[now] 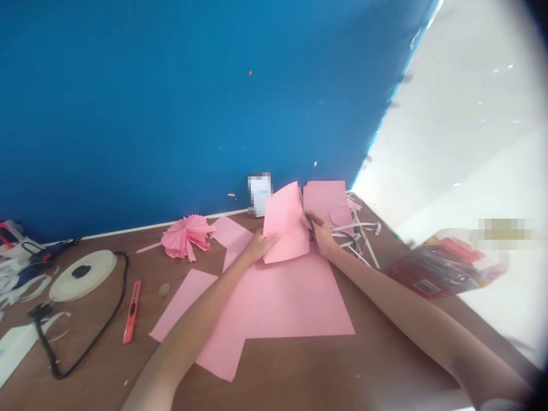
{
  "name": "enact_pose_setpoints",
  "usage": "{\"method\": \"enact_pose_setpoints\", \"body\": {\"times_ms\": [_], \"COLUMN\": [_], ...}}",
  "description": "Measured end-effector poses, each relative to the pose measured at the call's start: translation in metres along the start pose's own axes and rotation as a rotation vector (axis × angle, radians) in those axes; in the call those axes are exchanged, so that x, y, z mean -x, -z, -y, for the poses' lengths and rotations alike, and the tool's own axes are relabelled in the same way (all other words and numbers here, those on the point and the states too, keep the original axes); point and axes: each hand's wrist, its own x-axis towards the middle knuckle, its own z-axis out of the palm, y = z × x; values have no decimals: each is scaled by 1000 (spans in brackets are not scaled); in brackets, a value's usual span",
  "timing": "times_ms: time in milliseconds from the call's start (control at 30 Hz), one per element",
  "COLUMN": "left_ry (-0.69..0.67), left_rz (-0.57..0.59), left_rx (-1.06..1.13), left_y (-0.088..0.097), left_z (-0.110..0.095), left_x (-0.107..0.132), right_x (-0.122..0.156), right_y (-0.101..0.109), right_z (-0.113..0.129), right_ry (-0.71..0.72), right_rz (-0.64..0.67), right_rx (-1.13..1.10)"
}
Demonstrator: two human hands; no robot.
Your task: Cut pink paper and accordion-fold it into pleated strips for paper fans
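Observation:
My left hand point(262, 246) pinches the lower left edge of a folded pink paper point(286, 225), which is raised and tilted above the table. At the paper's right edge, my right hand point(322, 233) is closed around dark-handled scissors point(311, 226). Their blades run upward along that edge and are partly hidden by the paper. Beneath both hands lie overlapping pink sheets point(295, 302) spread on the brown table point(299, 371). Another pink sheet point(325, 197) rests behind my right hand, with thin white strips point(363, 228) beside it.
A pleated pink paper fan point(188, 237) lies at left, near a red utility knife point(132, 311). Further left are a round white disc point(83, 275) and a black cable point(92, 348). A plastic-wrapped pack point(445, 262) sits at right. A blue wall point(192, 103) rises behind.

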Motion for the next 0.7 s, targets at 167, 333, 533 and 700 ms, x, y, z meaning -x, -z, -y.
{"method": "enact_pose_setpoints", "body": {"times_ms": [167, 333, 533, 700], "left_ry": [7, 7, 17, 53], "left_rz": [40, 29, 14, 7], "left_rx": [-41, -10, 22, 92], "left_y": [1, 2, 4, 5], "left_z": [1, 3, 4, 2], "left_x": [0, -2, -3, -3], "right_x": [1, 1, 1, 0], "right_y": [-1, -1, 0, 0], "right_z": [3, 2, -1, -1], "right_ry": [7, -14, -13, -47], "right_rz": [-27, -27, -18, -26], "right_rx": [58, 14, -44, -45]}}
